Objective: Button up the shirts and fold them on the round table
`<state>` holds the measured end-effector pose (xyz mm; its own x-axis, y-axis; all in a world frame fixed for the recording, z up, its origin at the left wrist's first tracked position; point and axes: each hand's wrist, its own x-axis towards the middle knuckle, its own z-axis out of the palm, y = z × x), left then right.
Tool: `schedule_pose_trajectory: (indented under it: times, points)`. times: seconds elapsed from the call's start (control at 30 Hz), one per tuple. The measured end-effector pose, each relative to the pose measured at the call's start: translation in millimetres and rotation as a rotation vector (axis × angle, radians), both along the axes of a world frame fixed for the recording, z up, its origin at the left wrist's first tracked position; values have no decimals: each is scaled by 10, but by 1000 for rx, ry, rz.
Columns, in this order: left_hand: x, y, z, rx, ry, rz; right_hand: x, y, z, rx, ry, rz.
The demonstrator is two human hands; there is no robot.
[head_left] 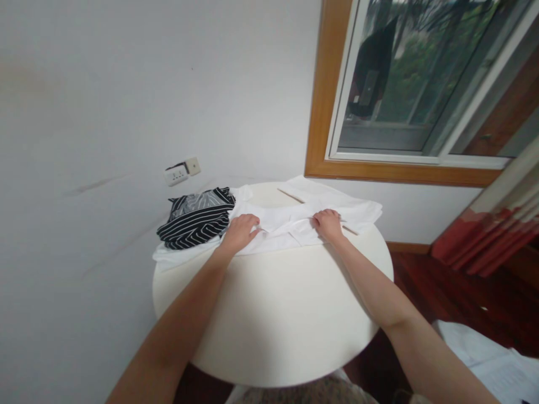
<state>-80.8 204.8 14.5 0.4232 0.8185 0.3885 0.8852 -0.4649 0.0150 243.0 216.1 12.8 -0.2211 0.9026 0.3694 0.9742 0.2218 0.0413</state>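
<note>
A white cloth garment (282,216), probably a shirt, lies spread and partly folded across the far side of a round white table (286,314). My left hand (242,229) is on its left part, thumb and fingers closed on the fabric. Toward the right, my right hand (328,223) grips the same garment with bent fingers. A loose white flap extends beyond it to the right. Beside my left hand sits a folded black-and-white striped garment (196,221), resting on another piece of white cloth (181,255).
A pale wall with a socket (176,175) stands directly behind the table. A wood-framed window (328,84) is at upper right, and a red-and-cream curtain (471,241) hangs at right. White cloth or paper (484,353) lies low at right.
</note>
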Motion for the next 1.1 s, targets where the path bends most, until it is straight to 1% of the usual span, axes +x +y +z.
schedule_pose_trajectory:
  times: [0.13,0.23,0.33,0.43,0.5,0.53,0.6,0.67,0.77,0.83,0.87,0.93,1.0,1.1]
  points:
    - [162,81,-25,66,19,27,57,53,4,31,101,-39]
    - [243,210,-7,35,46,78,73,97,-14,7,137,-92]
    - [285,398,85,-12,77,132,92,143,-53,14,173,-152]
    - [306,593,207,-54,92,192,121,184,-91,48,219,-165]
    - [310,681,258,-45,118,225,151,206,-106,90,225,-167]
    - [309,701,267,-16,127,223,169,214,-110,111,218,-167]
    - [293,681,256,66,111,170,212,227,-108,135,197,-175]
    - [256,582,218,106,61,41,261,233,-99,142,178,-184]
    - [154,342,160,27,42,-216,340,235,-82,125,150,-183]
    - [59,182,135,-51,77,-323,394,229,-75,91,129,-163]
    - [7,117,126,-79,100,-341,422,223,-73,69,118,-141]
    - [-97,30,115,-98,150,-328,475,204,-66,26,98,-87]
    - [-184,-1,112,-70,204,-289,521,180,-52,-13,82,-56]
    - [-263,21,129,11,282,-251,573,145,-17,-34,80,-87]
